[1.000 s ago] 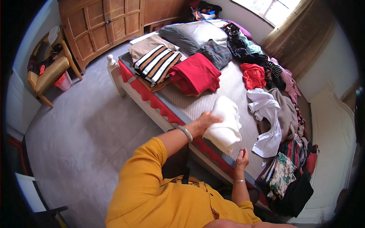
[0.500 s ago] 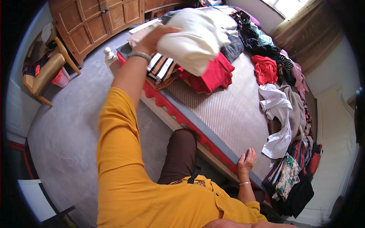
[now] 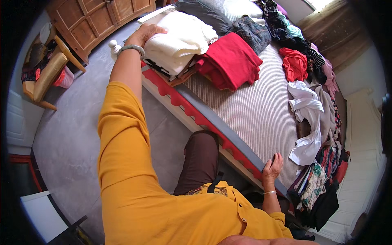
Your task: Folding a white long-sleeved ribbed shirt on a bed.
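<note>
At the far left corner of the bed, my left hand [image 3: 143, 33] has its fingers closed over the edge of a folded white garment [image 3: 179, 43]. This garment lies on a stack of folded clothes, covering most of a striped piece. Touching its right side is a pile of folded red cloth [image 3: 232, 61]. Behind the red pile lies a dark plaid garment [image 3: 251, 33]. My right hand [image 3: 272, 168] rests with fingers stretched on the near edge of the striped mattress [image 3: 245, 110], holding nothing.
Loose clothes line the bed's right side, among them a bright red garment [image 3: 294, 64] and a white shirt [image 3: 309, 118]. A wooden cabinet [image 3: 94, 24] stands at the back left. A chair [image 3: 51, 75] and pink bin [image 3: 65, 77] are at the left.
My left hand has lowered the white garment from the air onto the folded stack, moving it left. My right hand stays on the mattress edge.
</note>
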Demonstrator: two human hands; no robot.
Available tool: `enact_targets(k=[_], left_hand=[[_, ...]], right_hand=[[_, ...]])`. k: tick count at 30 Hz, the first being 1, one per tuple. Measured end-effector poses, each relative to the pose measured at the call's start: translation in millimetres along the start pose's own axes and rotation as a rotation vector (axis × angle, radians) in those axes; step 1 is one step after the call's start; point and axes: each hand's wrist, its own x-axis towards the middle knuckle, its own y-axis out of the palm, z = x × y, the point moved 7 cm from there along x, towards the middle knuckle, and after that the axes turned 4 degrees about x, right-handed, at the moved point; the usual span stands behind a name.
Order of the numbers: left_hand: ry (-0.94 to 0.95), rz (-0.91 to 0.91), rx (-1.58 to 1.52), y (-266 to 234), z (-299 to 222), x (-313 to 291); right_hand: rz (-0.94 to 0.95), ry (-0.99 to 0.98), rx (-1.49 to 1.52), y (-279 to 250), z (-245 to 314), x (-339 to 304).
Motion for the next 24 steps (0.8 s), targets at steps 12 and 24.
enact_targets(k=[12, 24], left_hand=[[0.156, -0.261, 0.515, -34, 9, 37], [0.700, -1.127, 0.337, -19, 40, -72]], right_hand=[[-0.001, -0.027, -0.030, 2, -2, 1], [0.029, 0.022, -0.077, 4, -1, 1]])
